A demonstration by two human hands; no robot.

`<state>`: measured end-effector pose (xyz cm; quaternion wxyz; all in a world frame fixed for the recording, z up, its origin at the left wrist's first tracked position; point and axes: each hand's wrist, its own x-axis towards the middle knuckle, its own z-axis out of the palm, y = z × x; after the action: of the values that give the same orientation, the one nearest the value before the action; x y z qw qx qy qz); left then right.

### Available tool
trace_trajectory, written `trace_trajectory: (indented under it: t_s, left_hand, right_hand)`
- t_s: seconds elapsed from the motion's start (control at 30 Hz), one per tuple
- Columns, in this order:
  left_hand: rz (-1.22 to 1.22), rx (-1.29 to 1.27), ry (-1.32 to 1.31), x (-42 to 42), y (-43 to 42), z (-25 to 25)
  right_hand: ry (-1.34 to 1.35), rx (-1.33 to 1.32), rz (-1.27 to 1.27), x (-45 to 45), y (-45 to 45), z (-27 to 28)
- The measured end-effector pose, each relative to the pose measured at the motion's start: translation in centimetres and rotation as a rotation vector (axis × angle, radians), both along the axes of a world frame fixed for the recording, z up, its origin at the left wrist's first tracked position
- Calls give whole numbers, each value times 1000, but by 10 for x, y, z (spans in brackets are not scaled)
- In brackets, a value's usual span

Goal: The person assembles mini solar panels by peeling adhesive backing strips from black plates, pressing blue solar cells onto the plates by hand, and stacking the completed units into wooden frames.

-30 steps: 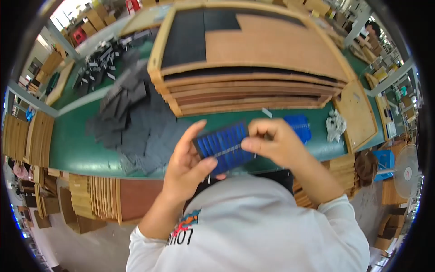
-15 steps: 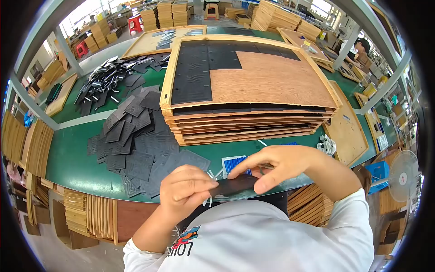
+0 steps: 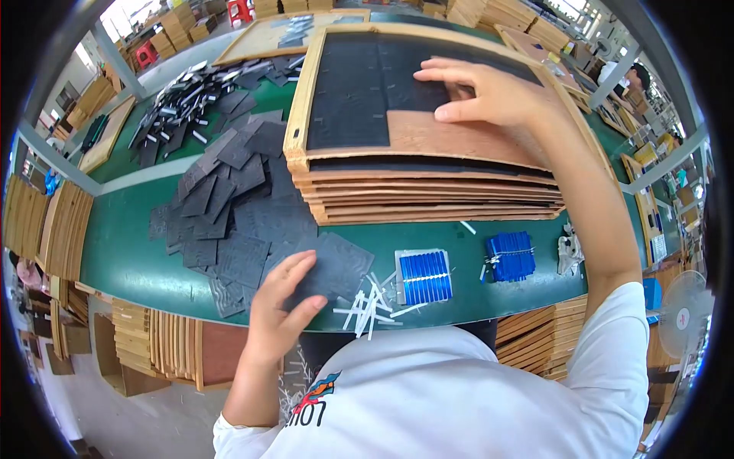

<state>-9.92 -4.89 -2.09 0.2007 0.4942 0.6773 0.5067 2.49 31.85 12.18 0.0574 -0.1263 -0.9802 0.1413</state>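
Note:
My right hand (image 3: 485,96) is over the top wooden tray (image 3: 297,115), fingers apart above black sheets (image 3: 344,92) laid edge to edge. It hides part of the sheets and the bare brown board (image 3: 459,138); whether the fingertips touch cannot be made out. Low at the table's front, my left hand (image 3: 283,310) is open, thumb away from the fingers, holding nothing. It is beside a loose pile of black square sheets (image 3: 222,191), some with wavy raised lines. Thin white strips (image 3: 371,306) lie scattered to its right.
Two blue stacks of narrow strips, one (image 3: 424,277) near the middle and one (image 3: 511,256) farther right, lie on the green table (image 3: 130,245). Beneath the top tray are several stacked trays (image 3: 436,200). More black pieces (image 3: 180,103) heap at back left. A fan (image 3: 683,317) stands right.
Both hands held a dark sheet at the front edge before. My right hand has moved forward over the tray; my left has opened and shifted slightly left. The view has tilted downward.

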Motion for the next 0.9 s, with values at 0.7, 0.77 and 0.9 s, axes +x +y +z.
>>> trace_trajectory:
  t_s: [0.7,0.77,0.9]
  left_hand:
    - [196,-294,642,3,34,-30]
    - [218,-205,701,8,38,-30]
    - [189,-310,772,21,50,-24]
  right_hand:
    - [211,-67,177,88,-142,-60]
    - [213,-156,139,92,-147,-62]
    - [201,-112,189,95,-152,-66]
